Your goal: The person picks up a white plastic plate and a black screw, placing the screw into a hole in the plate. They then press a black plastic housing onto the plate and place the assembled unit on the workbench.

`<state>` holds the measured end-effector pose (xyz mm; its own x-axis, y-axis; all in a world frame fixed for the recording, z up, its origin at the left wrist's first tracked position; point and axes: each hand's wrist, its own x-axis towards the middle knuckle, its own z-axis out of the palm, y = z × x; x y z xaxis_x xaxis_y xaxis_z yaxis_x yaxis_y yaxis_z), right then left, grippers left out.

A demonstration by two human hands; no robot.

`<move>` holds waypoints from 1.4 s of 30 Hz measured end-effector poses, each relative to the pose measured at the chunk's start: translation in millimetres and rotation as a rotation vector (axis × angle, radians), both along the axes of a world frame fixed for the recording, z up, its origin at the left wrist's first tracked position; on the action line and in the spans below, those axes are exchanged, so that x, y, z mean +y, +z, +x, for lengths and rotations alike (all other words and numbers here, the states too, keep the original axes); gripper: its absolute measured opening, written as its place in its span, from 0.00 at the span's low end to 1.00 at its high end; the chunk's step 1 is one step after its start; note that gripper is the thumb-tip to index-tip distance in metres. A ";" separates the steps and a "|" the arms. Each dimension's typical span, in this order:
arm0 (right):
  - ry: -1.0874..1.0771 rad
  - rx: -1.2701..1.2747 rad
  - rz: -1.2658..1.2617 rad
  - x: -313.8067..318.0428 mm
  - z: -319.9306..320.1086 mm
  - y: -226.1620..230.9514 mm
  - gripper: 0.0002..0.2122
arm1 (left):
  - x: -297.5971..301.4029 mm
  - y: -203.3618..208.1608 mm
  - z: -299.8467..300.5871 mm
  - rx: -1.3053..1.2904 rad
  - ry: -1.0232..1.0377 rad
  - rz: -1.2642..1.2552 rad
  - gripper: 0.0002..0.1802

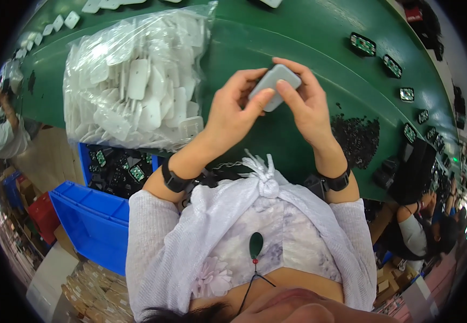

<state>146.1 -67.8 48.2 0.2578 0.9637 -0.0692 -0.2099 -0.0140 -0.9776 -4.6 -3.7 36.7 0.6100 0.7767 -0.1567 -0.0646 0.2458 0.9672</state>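
Note:
Between my hands, above the green table, is a small light-grey rectangular plastic case with rounded corners. My left hand grips its left end, thumb on the upper face. The right hand closes on the other end, its thumb pressing on the upper face and its fingers curled round the far edge. The underside of the case is hidden from view. Left of my hands lies a large clear plastic bag full of flat white covers. To the right, small black parts are spread in a loose pile.
Black housings with green circuit boards stand in a curved row along the right. White covers line the far left. Below the bag, a blue crate holds black parts and boards; another blue bin adjoins it. Other people sit at both sides.

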 end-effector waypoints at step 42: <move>0.040 -1.235 -0.319 -53.2 128.3 0.0 0.11 | 79.6 51.9 -137.9 1.041 0.602 1.271 0.09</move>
